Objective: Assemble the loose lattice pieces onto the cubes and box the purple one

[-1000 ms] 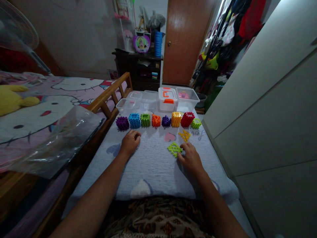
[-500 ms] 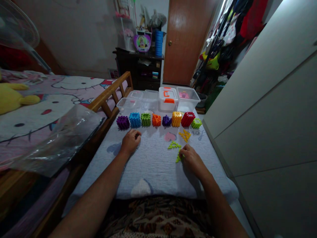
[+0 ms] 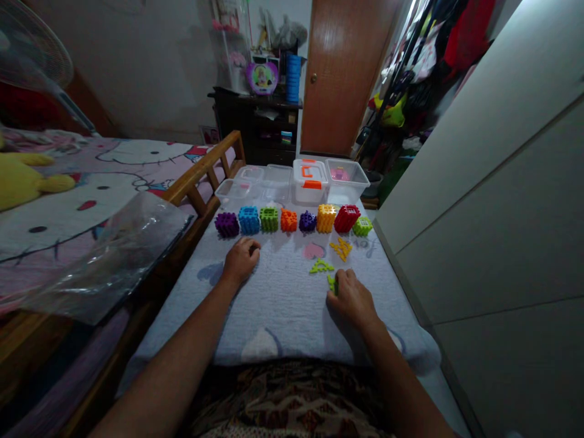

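Note:
My right hand point(image 3: 350, 296) is closed on a light green piece point(image 3: 333, 283), which shows between thumb and fingers. Just beyond it lies a light green triangular piece point(image 3: 322, 266), and farther out several yellow-orange pieces point(image 3: 341, 248) lie together. My left hand point(image 3: 241, 258) rests on the cloth with its fingers curled; whether anything is in them is hidden. Across the table runs a row of block clusters: purple point(image 3: 227, 225), blue point(image 3: 249, 220), green point(image 3: 269, 219), orange point(image 3: 288, 220), dark violet point(image 3: 307, 221), yellow point(image 3: 326, 219), red point(image 3: 347, 219) and lime point(image 3: 362, 226).
Behind the row stand a lidded box with orange latches point(image 3: 310, 182), an open clear box point(image 3: 345, 182) and clear lids or trays point(image 3: 276, 182). A wooden bed rail point(image 3: 205, 167) borders the left side, with a plastic bag point(image 3: 114, 255) over it. A white cabinet point(image 3: 493, 182) is at right.
My right hand has shifted slightly and turned, with its fingers now wrapped round the green piece, less of which shows. My left hand has stayed put.

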The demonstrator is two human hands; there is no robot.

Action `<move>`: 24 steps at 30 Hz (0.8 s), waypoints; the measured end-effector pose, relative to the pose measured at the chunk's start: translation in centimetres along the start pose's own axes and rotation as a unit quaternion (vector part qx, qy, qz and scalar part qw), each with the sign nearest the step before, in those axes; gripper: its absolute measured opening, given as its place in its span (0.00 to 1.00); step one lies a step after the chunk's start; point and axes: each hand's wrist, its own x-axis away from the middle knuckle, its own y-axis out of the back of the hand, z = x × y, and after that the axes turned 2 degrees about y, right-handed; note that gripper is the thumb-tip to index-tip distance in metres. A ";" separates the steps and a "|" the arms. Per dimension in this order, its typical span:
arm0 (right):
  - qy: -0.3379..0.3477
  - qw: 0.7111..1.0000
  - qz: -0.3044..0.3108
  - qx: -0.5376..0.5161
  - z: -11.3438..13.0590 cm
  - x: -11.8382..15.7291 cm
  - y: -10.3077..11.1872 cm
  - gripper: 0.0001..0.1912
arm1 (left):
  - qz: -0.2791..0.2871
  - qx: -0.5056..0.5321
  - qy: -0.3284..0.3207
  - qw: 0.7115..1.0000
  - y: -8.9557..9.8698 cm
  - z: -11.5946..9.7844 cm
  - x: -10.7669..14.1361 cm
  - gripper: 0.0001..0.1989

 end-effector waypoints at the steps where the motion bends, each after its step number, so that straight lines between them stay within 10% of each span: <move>1: 0.010 1.000 0.006 -0.002 -0.3 0.0 0.1 0.11 | 0.000 0.000 0.000 1.000 0.0 0.0 0.0 0.07; 15: 0.272 0.946 -0.057 -0.166 -2.1 -7.9 -0.9 0.22 | 0.002 0.004 -0.002 1.000 0.3 -0.3 0.1 0.07; 24: 0.250 0.951 -0.081 -0.161 -3.2 -7.7 -1.9 0.30 | 0.002 0.008 0.001 1.000 0.3 -0.4 0.2 0.07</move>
